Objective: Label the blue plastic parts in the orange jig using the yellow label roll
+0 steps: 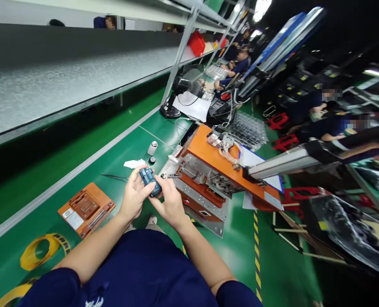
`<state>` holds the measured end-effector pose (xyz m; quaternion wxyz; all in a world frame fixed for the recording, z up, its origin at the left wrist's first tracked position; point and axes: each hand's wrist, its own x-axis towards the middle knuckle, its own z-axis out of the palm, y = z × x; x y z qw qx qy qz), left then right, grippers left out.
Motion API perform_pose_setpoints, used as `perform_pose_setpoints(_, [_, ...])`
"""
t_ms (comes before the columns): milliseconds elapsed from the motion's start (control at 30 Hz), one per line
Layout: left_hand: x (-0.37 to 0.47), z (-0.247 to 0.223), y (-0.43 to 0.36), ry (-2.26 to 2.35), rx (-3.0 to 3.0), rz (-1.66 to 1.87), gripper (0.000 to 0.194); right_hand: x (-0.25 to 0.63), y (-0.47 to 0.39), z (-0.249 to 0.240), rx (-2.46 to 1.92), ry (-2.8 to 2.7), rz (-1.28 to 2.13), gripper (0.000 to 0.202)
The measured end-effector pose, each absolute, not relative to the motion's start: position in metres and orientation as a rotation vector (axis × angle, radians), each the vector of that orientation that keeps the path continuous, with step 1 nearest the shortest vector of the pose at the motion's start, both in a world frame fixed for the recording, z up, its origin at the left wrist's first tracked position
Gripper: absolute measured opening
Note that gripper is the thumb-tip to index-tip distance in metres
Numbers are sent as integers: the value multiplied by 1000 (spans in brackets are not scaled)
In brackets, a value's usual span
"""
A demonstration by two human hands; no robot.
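Note:
A small dark blue-grey part [150,181] is held between both hands, above the green table's near edge. My left hand [134,194] grips it from the left, its thumb lying across the part. From the right, my right hand [170,200] closes on the part's lower end. Just beyond the hands are a crumpled white tissue [134,163], a small bottle [152,148] and a round black cap [152,160]. Dark tweezers [114,176] lie left of my left hand. The part's underside is hidden by the fingers.
An orange fixture block [98,204] lies at left, near rolls of yellow tape [42,251]. To the right stands an orange machine [205,145] with a metal plate base. A black fan [173,106] is behind it. A metal shelf [64,85] runs overhead at left. Other people sit farther back.

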<state>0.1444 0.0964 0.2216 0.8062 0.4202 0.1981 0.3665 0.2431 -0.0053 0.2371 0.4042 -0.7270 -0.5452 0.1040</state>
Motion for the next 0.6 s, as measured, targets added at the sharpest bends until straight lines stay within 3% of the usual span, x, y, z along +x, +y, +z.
perform_pose_setpoints(233, [169,196,84,533,870,634,62,245,-25,208,-1928,-1357,120,52])
perform_pose_setpoints(467, [180,184,57,592,745,298,86,271,-55,186,-1968,-1041,227,52])
perform_pose_setpoints(600, [195,161,38,622,696,151,67,285,-76,175,-2062,-1098,216,51])
